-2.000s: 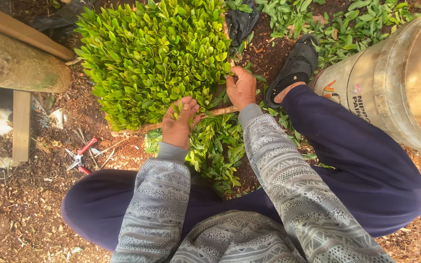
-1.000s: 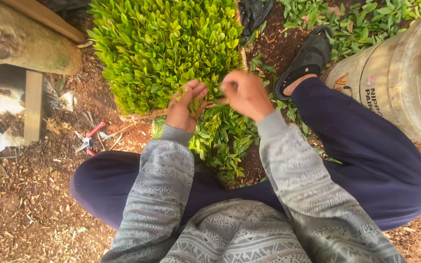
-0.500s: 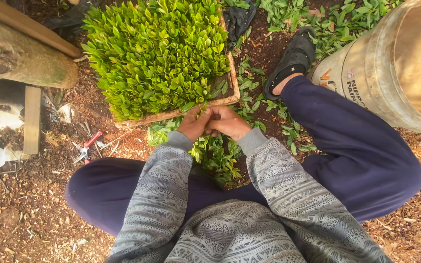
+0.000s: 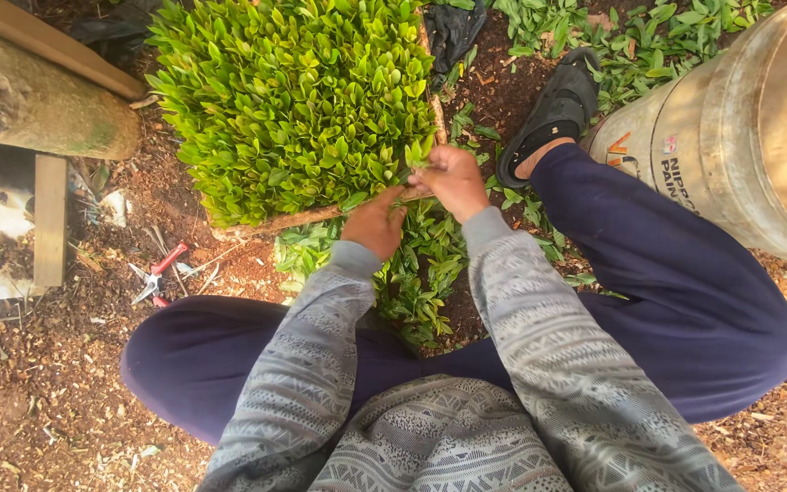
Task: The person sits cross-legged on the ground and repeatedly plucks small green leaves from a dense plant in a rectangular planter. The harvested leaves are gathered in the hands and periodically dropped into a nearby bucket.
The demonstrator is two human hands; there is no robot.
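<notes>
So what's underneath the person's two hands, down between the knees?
A loose pile of green leafy cuttings lies on brown mulch beneath the left hand and right hand. Whatever sits directly under the palms is covered, as is the ground below the pile.

A dense tray of bright green seedlings (image 4: 293, 100) sits on the soil, with loose leafy cuttings (image 4: 416, 264) heaped just below it
</notes>
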